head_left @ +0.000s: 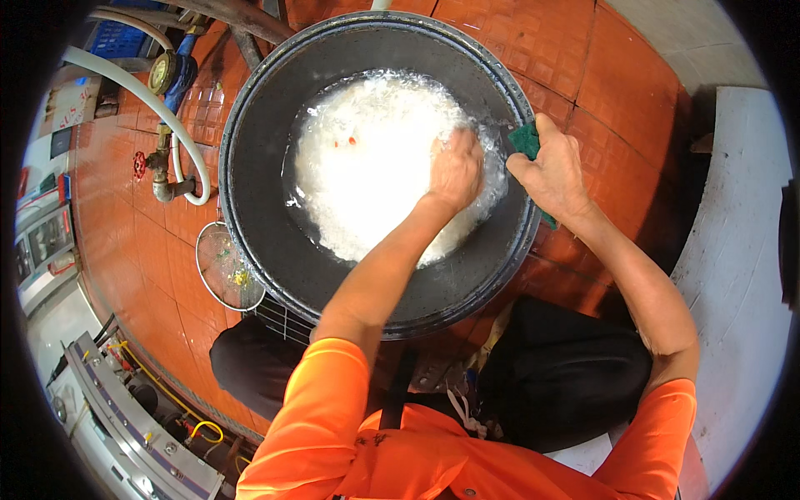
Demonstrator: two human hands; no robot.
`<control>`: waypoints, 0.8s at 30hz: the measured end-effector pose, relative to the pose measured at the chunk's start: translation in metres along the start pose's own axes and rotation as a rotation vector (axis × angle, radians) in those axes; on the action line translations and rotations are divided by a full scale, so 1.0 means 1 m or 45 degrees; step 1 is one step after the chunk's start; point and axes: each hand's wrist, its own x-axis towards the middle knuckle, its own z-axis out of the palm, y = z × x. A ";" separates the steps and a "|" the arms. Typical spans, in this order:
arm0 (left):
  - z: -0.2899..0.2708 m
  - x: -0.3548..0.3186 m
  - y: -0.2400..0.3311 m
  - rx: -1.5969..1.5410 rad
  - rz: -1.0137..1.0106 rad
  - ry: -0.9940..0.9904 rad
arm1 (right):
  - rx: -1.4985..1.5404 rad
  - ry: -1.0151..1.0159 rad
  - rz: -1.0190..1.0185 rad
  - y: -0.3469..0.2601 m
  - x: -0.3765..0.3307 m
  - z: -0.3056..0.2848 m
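A large dark round pot (275,267) stands before me, its inside holding water and a bright white, overexposed mass (367,175). What the white stuff is cannot be made out; small red bits float in it. My left hand (457,171) reaches into the pot at the right side of the white mass, fingers lowered and lost in glare and water. On the pot's right rim, my right hand (557,171) grips a green scouring pad (525,140), thumb pointing toward the inside. Part of the pad shows below the hand.
A round wire strainer (223,267) with yellow bits lies left of the pot on red floor tiles (187,317). Beyond it are a pipe with a red valve wheel (140,165), a gauge (162,73) and a white hose (125,79). A metal stove unit (137,425) stands lower left.
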 end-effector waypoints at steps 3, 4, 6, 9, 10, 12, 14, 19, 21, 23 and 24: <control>0.032 -0.062 -0.014 0.106 0.330 0.014 | 0.011 -0.045 0.048 -0.009 -0.001 0.000; 0.053 -0.088 -0.028 0.062 0.385 -0.018 | 0.030 -0.056 0.044 -0.013 0.001 0.002; 0.051 -0.105 -0.037 0.046 0.607 -0.178 | 0.017 -0.044 0.028 -0.006 0.000 -0.001; -0.010 -0.109 -0.068 0.105 0.842 -0.368 | 0.009 0.034 -0.042 -0.002 0.000 -0.002; -0.022 -0.104 -0.084 0.059 0.774 -0.288 | 0.004 0.057 -0.064 -0.002 -0.002 0.002; -0.046 -0.078 -0.098 0.240 0.491 -0.198 | 0.013 0.004 0.019 -0.008 -0.003 -0.001; -0.054 -0.051 -0.113 0.414 0.095 -0.175 | 0.041 0.007 0.007 -0.005 -0.001 0.002; -0.055 -0.042 -0.112 0.264 -0.275 0.002 | 0.073 -0.016 0.074 -0.010 -0.003 0.002; -0.038 -0.076 -0.115 0.178 -0.195 -0.142 | 0.073 0.014 0.033 -0.005 -0.004 0.003; -0.034 -0.110 -0.094 0.373 0.084 -0.131 | 0.054 0.025 0.059 -0.007 -0.005 0.003; -0.037 -0.118 -0.087 0.155 0.153 -0.230 | 0.039 0.009 0.076 -0.005 -0.007 0.002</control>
